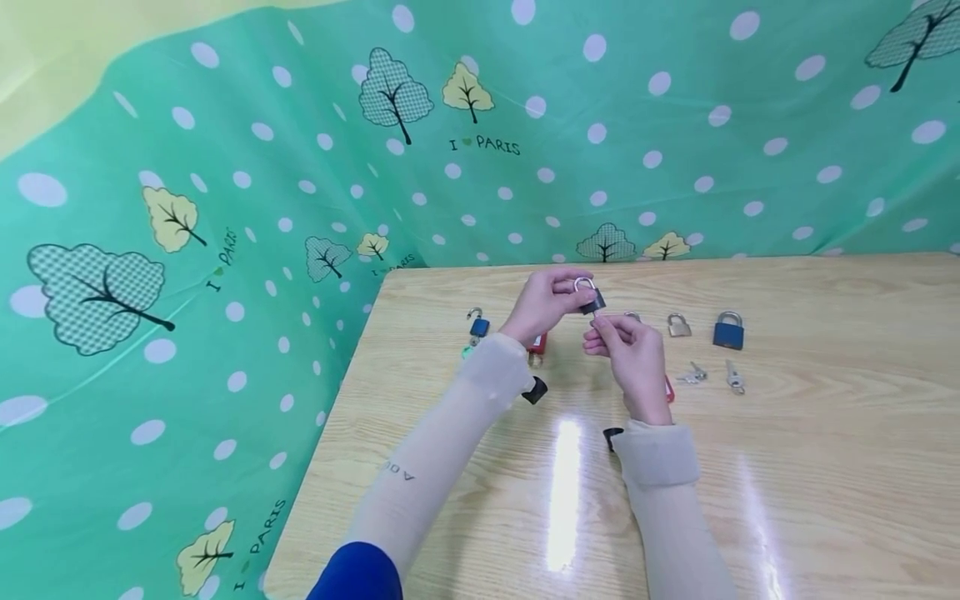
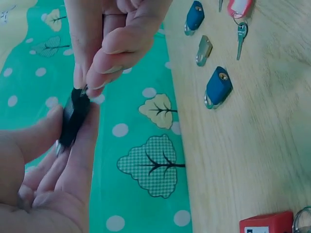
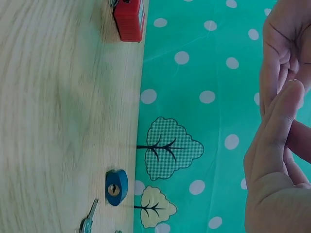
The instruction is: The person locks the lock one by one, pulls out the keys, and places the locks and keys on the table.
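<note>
In the head view a black padlock point(image 1: 592, 301) is held up over the back part of the table, its silver shackle pointing up. My left hand point(image 1: 549, 298) grips the lock body between thumb and fingers. Just beneath it, my right hand point(image 1: 633, 352) pinches a small metal key point(image 1: 596, 315) at the lock's underside. The left wrist view shows the black padlock point(image 2: 75, 114) edge-on, with the right fingertips point(image 2: 104, 73) close against its keyhole end. How deep the key sits is hidden by the fingers. In the right wrist view the right hand point(image 3: 274, 170) covers the lock.
On the table's right lie a blue padlock point(image 1: 728, 333), a brass-coloured padlock point(image 1: 678, 326) and loose keys point(image 1: 735, 379). A red key tag point(image 1: 669, 388) shows beside the right wrist. Leftward are a red padlock point(image 1: 537, 343) and a small blue padlock point(image 1: 479, 327). A green curtain point(image 1: 525, 208) borders the table.
</note>
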Available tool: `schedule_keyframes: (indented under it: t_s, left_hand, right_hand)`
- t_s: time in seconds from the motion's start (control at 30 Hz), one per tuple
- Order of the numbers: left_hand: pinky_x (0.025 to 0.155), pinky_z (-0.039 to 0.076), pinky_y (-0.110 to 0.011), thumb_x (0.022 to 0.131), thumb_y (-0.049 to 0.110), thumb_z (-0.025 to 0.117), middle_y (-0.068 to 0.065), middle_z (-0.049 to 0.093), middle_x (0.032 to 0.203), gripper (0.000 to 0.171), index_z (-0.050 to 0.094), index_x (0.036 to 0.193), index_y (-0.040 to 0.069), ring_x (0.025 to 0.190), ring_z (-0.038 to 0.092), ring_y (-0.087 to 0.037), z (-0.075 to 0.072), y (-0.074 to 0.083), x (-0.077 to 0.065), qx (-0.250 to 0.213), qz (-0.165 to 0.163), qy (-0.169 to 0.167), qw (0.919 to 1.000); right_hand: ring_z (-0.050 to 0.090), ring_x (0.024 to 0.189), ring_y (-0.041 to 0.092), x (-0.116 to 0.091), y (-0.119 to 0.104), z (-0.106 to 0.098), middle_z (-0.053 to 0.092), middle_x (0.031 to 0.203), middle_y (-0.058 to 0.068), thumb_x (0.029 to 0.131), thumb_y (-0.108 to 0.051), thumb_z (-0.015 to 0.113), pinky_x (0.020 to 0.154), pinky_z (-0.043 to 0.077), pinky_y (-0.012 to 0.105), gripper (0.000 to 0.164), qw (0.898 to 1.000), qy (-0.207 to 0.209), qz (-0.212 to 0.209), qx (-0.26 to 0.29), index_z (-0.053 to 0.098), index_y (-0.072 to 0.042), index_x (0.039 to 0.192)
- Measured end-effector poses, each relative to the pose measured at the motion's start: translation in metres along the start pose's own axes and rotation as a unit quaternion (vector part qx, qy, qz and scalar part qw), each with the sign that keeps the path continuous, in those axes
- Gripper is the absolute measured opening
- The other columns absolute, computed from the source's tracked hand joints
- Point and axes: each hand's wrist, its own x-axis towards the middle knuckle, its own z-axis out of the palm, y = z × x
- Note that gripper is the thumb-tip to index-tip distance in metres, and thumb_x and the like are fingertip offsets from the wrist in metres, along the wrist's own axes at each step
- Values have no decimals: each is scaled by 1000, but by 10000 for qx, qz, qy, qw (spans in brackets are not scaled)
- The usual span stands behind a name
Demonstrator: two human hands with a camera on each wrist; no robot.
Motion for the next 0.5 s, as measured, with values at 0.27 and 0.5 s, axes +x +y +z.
schedule_keyframes:
  t_s: [0.27, 0.5]
  left_hand:
    - [76, 55, -27, 88, 10, 69, -7, 69, 96, 31, 64, 119, 7, 85, 68, -17, -5, 1, 7, -26, 96, 148, 9998]
    - [74, 56, -29, 85, 10, 72, -6, 68, 93, 30, 67, 115, 6, 85, 66, -17, -2, -13, 14, 248, -71, 172, 9995]
  right_hand:
    - [69, 73, 20, -3, 2, -3, 65, 93, 24, 95, -19, 58, 71, 56, 31, 29, 9996, -63, 195, -197, 63, 8, 106]
    - [69, 75, 21, -2, 11, -10, 66, 95, 26, 98, -13, 55, 73, 56, 34, 28, 9933, -413, 851, -665, 55, 9, 115]
